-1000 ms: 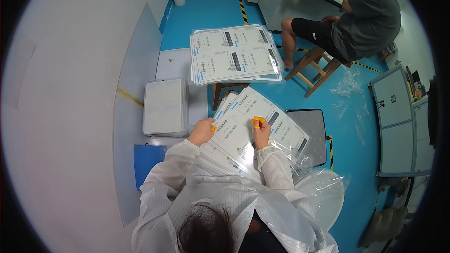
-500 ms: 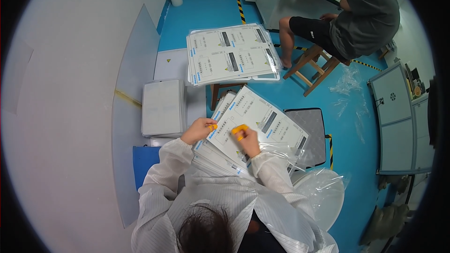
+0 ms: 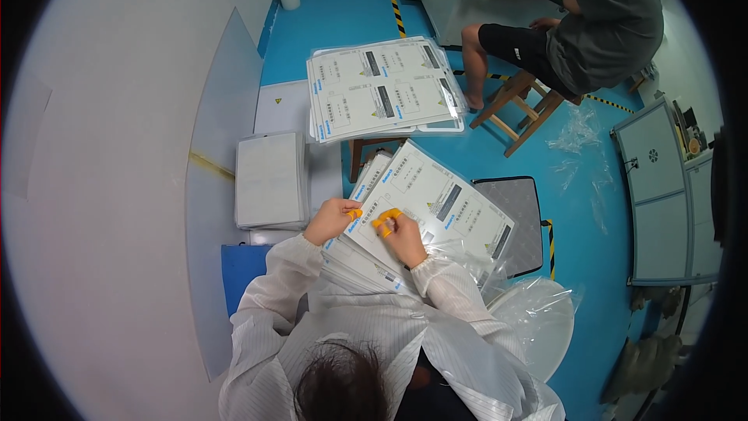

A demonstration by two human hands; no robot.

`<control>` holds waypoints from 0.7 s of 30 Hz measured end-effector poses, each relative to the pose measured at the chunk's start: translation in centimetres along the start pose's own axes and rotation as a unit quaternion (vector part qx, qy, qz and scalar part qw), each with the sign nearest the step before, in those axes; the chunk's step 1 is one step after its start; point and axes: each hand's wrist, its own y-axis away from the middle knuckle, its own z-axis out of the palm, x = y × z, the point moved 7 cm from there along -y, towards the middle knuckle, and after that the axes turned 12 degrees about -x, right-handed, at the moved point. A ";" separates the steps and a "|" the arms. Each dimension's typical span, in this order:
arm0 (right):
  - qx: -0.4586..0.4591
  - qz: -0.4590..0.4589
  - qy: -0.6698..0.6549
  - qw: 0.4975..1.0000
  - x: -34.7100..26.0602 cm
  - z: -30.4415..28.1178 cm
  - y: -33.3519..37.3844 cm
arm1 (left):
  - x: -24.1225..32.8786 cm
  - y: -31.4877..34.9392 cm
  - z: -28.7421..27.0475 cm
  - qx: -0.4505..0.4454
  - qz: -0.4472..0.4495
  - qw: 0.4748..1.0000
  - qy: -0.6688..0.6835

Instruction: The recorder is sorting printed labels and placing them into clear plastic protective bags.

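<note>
A white printed sheet with panels of text and dark blocks lies slanted over a stack of similar printed sheets in front of me. My left hand, with orange finger covers, pinches this top sheet at its left edge. Just to the right, my right hand is over the sheet, its orange-covered fingertips bent together; what they hold, if anything, is too small to make out. Clear plastic film trails beside my right wrist over the sheet's lower part.
Ahead stands another pile of printed sheets on a stool. To the left is a stack of blank white sheets. A dark grey padded case and a round white bin are at right. A co-worker sits far right.
My right hand has moved slightly left across the sheet, closer to my left hand. My left hand stays at the sheet's edge.
</note>
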 end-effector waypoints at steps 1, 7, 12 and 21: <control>-0.042 -0.027 0.029 0.998 -1.4 1.0 0.1 | -0.1 -0.1 0.0 0.001 0.000 1.000 0.001; -0.097 -0.049 0.094 0.990 -3.1 3.2 0.9 | 1.7 0.2 0.0 0.024 0.008 0.997 -0.075; -0.006 -0.023 -0.001 1.000 -0.5 0.6 0.4 | 1.0 0.2 0.0 0.018 0.022 0.997 -0.073; -0.072 -0.065 0.056 0.994 -2.6 2.8 1.2 | 2.7 0.4 0.3 0.027 0.026 0.994 -0.106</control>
